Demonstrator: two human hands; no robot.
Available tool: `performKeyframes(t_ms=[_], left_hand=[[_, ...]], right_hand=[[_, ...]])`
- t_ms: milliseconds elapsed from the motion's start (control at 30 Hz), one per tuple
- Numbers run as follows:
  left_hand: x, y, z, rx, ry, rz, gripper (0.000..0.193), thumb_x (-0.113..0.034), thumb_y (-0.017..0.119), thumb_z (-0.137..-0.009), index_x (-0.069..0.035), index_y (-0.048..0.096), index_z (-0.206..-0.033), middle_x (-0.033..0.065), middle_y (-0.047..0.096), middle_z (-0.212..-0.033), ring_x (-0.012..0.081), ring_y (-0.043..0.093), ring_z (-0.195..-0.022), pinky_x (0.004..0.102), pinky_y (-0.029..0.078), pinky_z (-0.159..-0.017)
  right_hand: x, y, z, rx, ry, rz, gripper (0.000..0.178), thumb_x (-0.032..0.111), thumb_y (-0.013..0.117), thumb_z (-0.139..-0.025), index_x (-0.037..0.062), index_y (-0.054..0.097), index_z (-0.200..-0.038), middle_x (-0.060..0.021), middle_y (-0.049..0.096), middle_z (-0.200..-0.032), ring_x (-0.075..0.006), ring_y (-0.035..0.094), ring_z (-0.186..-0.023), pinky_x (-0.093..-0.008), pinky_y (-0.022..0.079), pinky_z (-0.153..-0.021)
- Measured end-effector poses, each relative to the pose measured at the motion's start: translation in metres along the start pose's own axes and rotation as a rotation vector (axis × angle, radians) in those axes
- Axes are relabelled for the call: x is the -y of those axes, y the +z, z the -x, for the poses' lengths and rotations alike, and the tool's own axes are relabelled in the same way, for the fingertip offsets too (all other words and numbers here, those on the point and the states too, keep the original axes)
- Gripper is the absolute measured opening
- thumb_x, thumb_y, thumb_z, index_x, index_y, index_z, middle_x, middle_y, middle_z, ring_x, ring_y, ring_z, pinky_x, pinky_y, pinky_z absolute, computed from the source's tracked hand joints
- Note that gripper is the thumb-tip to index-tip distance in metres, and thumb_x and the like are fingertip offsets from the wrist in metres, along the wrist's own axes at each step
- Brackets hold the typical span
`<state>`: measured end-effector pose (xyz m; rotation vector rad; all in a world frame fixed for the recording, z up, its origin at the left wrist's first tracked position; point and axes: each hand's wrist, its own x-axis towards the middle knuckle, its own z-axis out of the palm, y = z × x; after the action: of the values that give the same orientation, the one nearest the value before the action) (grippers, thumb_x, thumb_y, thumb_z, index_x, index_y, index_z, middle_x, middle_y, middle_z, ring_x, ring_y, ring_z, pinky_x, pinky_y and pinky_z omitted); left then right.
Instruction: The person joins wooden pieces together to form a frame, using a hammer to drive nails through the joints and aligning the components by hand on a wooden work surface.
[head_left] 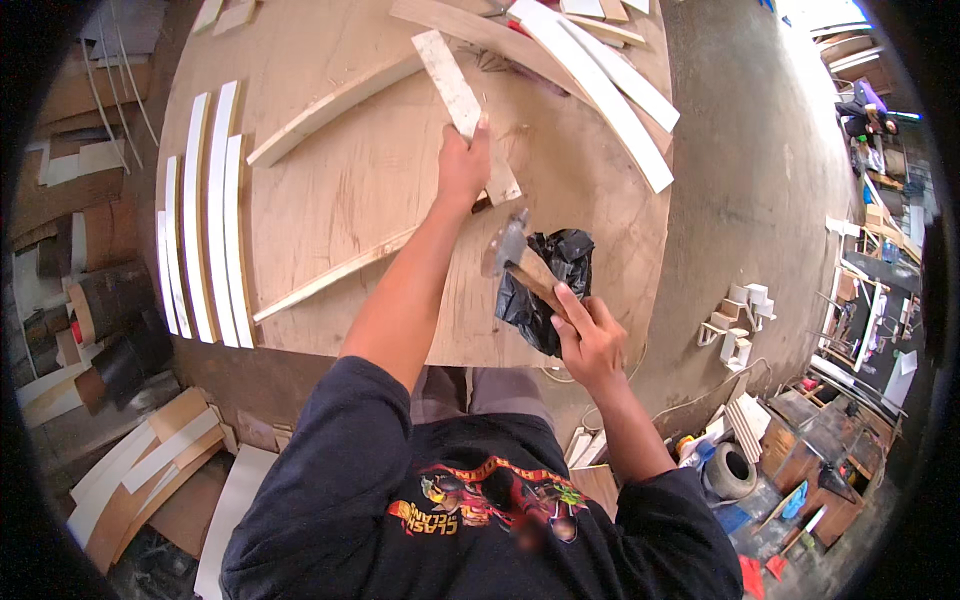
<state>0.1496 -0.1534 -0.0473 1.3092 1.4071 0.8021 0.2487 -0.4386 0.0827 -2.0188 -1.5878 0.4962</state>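
Note:
My left hand (465, 168) is closed around a pale wooden strip (447, 80) that slants across the middle of the worktable. Its lower end (505, 186) shows beyond my fingers. Two narrow boards, an upper one (335, 112) and a lower one (335, 275), run from the left toward the strip; whether they are joined to it I cannot tell. In my right hand (593, 340) is a hammer (538, 276), gripped by its wooden handle. The metal head points up toward the strip's lower end, over or beside a crumpled black plastic bag (570, 262).
Several white-edged strips (222, 210) lie along the table's left side. Long curved white pieces (610, 100) and a wide board (480, 40) cover its upper right. Wood offcuts (738, 325) sit on the floor (730, 180) at right, and a person (866, 108) is far off.

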Motion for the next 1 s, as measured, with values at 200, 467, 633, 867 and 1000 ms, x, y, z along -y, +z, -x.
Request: performKeyframes(t_ms=[200,467,633,867,1000], left_hand=[[0.005,0.002,-0.002,0.004,-0.089,0.258,0.049,-0.039,0.065,-0.103,0.006,0.053,-0.119,0.0213,0.069,-0.106,0.0271,0.067,-0.098,0.0406,0.052,-0.086],[-0.029,-0.012,-0.04,-0.079,0.094,0.104,0.042,-0.026,0.068,-0.099,0.007,0.051,-0.119,0.0254,0.069,-0.111,0.0346,0.07,-0.101,0.0438,0.053,-0.088],[-0.051,0.002,-0.058,-0.077,0.123,-0.289,0.041,-0.022,0.067,-0.095,0.005,0.045,-0.117,0.033,0.069,-0.111,0.0505,0.07,-0.096,0.054,0.055,-0.085],[-0.039,0.04,-0.069,-0.063,0.011,-0.63,0.045,-0.02,0.064,-0.094,0.003,0.036,-0.121,0.0336,0.067,-0.108,0.052,0.07,-0.094,0.0597,0.055,-0.084],[-0.029,0.051,-0.073,-0.115,0.011,-0.619,0.044,-0.016,0.061,-0.094,0.003,0.033,-0.122,0.0369,0.06,-0.117,0.0546,0.068,-0.098,0.0617,0.054,-0.084]], right_hand=[[-0.024,0.0,0.012,-0.152,-0.006,-0.119,0.055,0.007,0.076,-0.089,0.0065,0.064,-0.142,-0.0154,0.064,-0.085,-0.0309,0.064,-0.07,-0.0398,0.052,-0.063],[-0.044,-0.025,-0.024,-0.125,0.116,-0.163,0.054,0.007,0.067,-0.096,-0.0021,0.056,-0.148,-0.0207,0.072,-0.103,-0.0325,0.069,-0.088,-0.0409,0.054,-0.08],[-0.061,-0.011,-0.055,-0.146,0.138,-0.247,0.051,0.012,0.066,-0.1,0.0028,0.056,-0.15,-0.0237,0.071,-0.109,-0.0352,0.071,-0.092,-0.0403,0.055,-0.083],[-0.077,0.017,-0.108,0.021,0.195,-0.269,0.05,0.021,0.054,-0.108,0.014,0.048,-0.157,-0.0272,0.07,-0.123,-0.0427,0.071,-0.107,-0.046,0.056,-0.09],[-0.079,0.031,-0.123,0.084,0.145,-0.199,0.052,0.023,0.053,-0.109,0.0254,0.045,-0.16,-0.025,0.073,-0.104,-0.0444,0.071,-0.091,-0.0515,0.056,-0.079]])
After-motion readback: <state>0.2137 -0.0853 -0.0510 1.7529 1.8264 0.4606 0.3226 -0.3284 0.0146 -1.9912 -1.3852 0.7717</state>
